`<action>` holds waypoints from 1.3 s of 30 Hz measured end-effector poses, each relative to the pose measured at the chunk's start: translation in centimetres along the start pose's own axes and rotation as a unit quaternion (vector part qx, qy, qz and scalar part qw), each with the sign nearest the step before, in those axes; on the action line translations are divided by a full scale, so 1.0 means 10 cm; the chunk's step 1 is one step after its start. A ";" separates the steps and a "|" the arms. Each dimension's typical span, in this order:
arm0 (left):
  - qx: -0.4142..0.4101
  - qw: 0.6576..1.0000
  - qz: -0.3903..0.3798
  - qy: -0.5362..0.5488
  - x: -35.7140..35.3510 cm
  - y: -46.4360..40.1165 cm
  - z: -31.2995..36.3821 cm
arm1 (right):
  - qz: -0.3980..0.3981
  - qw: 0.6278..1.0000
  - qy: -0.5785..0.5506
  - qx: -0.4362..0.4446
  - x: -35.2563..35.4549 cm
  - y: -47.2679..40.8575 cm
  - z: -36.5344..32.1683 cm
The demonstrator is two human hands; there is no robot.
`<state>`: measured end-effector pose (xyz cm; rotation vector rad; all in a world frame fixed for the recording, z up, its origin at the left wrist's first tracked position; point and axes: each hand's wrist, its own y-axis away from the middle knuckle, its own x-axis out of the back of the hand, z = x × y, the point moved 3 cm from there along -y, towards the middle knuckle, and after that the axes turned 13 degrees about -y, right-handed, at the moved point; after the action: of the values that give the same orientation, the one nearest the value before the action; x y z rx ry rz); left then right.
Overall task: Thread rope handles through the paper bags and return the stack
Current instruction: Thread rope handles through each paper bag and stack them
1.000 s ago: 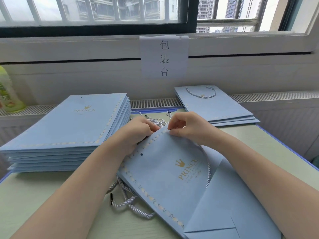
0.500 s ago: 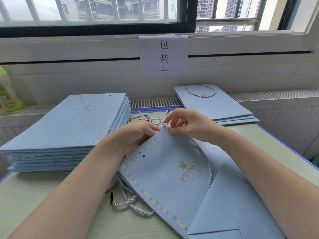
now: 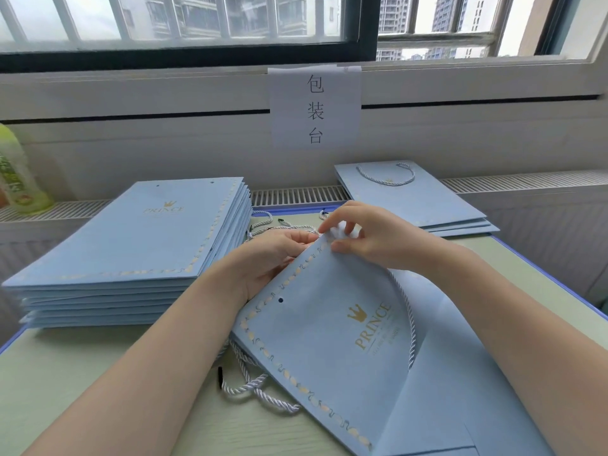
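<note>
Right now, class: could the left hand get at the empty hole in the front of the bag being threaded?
Probably yes. The left hand grips the bag at its top edge; the hole lies uncovered just beside the wrist.

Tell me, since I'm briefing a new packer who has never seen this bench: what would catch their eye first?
First, the two hands, left hand and right hand, meeting at the top edge of a light-blue paper bag at centre. Next, the tall stack of bags on the left, its top bag without a handle, and the small pile behind right, its top bag already roped. Loose ropes lie below the left wrist.
</note>
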<state>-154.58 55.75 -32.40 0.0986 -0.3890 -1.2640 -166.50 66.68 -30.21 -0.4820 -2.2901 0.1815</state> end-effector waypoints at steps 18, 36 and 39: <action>-0.033 0.996 0.081 -0.020 -0.02 0.00 0.05 | 0.004 1.000 -0.008 -0.002 0.07 0.02 -0.02; -0.065 0.971 0.186 -0.135 -0.01 0.02 0.07 | -0.039 0.992 -0.099 -0.067 0.03 0.06 -0.06; -0.094 0.942 0.245 -0.208 0.03 0.01 0.10 | 0.017 0.981 -0.180 -0.076 0.08 0.05 -0.07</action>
<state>-154.78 55.65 -31.41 -0.4145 -0.6099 -0.8136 -166.40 67.48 -29.35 -0.6075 -2.6637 0.1169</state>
